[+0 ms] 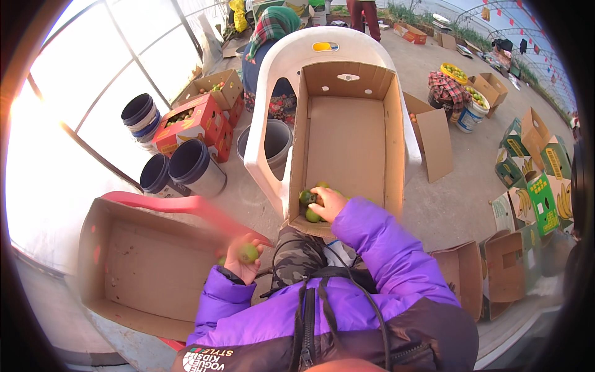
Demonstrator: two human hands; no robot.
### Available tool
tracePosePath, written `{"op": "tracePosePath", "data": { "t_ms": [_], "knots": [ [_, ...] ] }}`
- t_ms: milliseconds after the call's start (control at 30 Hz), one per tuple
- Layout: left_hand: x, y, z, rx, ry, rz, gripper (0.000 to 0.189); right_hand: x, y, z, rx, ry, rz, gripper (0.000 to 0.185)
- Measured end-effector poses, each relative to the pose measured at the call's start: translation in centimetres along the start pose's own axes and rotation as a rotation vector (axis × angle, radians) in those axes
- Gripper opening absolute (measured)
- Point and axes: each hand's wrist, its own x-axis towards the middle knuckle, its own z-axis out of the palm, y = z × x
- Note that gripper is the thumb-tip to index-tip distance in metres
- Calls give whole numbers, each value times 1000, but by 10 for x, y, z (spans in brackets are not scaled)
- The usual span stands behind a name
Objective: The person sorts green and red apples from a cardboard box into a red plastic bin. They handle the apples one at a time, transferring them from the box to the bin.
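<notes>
My left hand [241,261], palm up, holds a round green tomato [248,253]; more green shows behind it, partly hidden. That hand is above the inner edge of a cardboard box [148,274] on my left, whose visible floor bears only small specks. My right hand [331,205] reaches into the near end of a second cardboard box [346,144], its fingers curled round a tomato [319,201]. Several green tomatoes [312,215] lie around those fingers, some hidden beneath the hand. This box rests on a white plastic chair [267,93] in front of my knees.
Dark buckets [191,162] and red boxes of tomatoes [193,123] stand ahead left. A person in a headscarf [279,23] is bent behind the chair. On the right are filled buckets [473,111] and piled banana boxes [541,200]. A red plastic chair [162,201] edges the left box.
</notes>
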Motion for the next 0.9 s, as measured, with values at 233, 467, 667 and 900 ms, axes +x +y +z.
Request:
{"op": "tracePosePath", "data": {
  "t_ms": [233, 467, 667, 900],
  "knots": [
    [-19, 31, -137, 169, 626, 420, 36, -24, 95, -10, -517, -274, 455, 50],
    [-8, 26, -159, 141, 809, 470, 56, -12, 127, 18, -459, -263, 526, 60],
    [-6, 24, -128, 89, 735, 376, 65, -3, 145, 27, -429, -213, 449, 60],
    [-11, 21, -97, 192, 563, 364, 59, -2, 124, 7, -275, -117, 611, 59]
  ]
}}
